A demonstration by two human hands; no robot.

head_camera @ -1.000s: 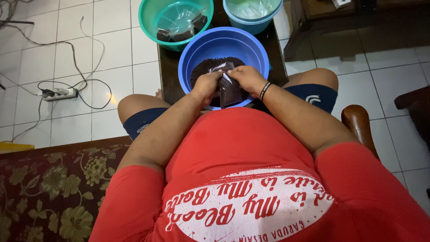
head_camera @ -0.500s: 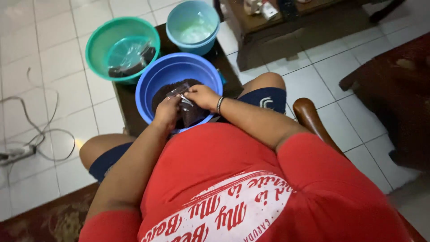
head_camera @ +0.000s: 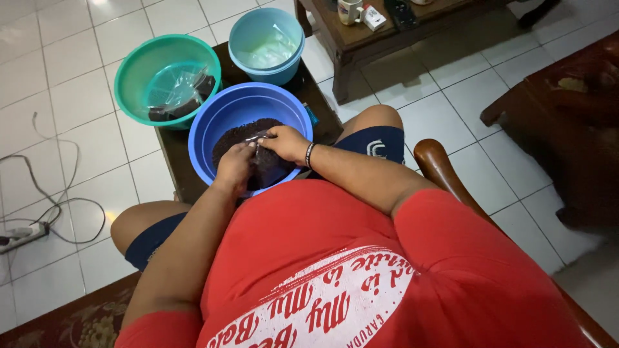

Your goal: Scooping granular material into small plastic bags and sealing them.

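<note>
The big bowl (head_camera: 213,122) is bright blue, filled with dark brown, almost black grains (head_camera: 235,138). The small bag (head_camera: 265,164) in it is clear plastic, dark with the same grains. The bowl (head_camera: 138,71) beside it is green, the pail (head_camera: 264,38) beyond is pale blue. They sit on a dark brown table (head_camera: 177,164). The shirt (head_camera: 335,258) is red with white lettering on a white patch, the shorts (head_camera: 380,142) navy. The wristband (head_camera: 309,154) is black. The floor tiles (head_camera: 58,77) are white, the cable (head_camera: 58,193) pale grey.

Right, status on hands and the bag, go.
Left hand and right hand both gripping small clear bag of dark grounds, over blue basin. Nothing in the way.
</note>
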